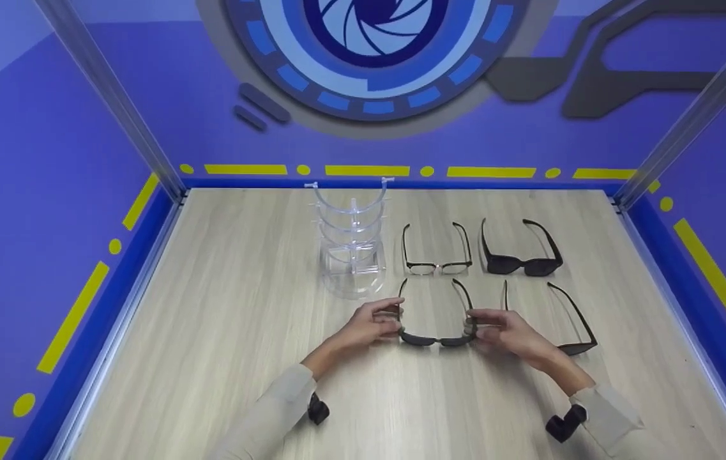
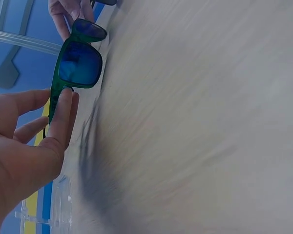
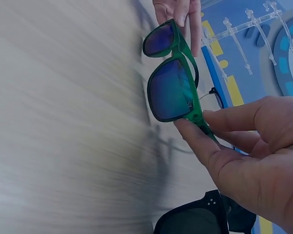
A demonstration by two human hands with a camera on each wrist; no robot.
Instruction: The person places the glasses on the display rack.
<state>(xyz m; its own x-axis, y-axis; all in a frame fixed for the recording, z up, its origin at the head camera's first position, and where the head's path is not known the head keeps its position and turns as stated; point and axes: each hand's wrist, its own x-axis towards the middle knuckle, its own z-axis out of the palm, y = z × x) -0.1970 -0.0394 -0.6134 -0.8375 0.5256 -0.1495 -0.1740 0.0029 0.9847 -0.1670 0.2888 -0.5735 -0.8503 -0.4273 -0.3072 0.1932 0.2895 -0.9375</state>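
Note:
My left hand [image 1: 368, 326] and my right hand [image 1: 511, 333] hold a pair of sunglasses [image 1: 419, 340] between them, one hand at each hinge. In the wrist views these sunglasses show a green frame [image 3: 197, 116] and mirrored blue lenses [image 2: 80, 64]. The left thumb and fingers pinch one temple near its hinge; the right thumb and fingers pinch the other. Both temples point away from me, toward the back wall. Just right of the right hand lie other dark sunglasses [image 1: 578, 348], partly hidden behind that hand.
A clear display stand [image 1: 355, 281] with several curved bars rises beyond the left hand. Behind the held pair lie thin-framed glasses [image 1: 421, 268], with black sunglasses [image 1: 522, 266] to their right. Blue-purple panels [image 1: 165, 96] enclose the wooden table [image 1: 222, 306].

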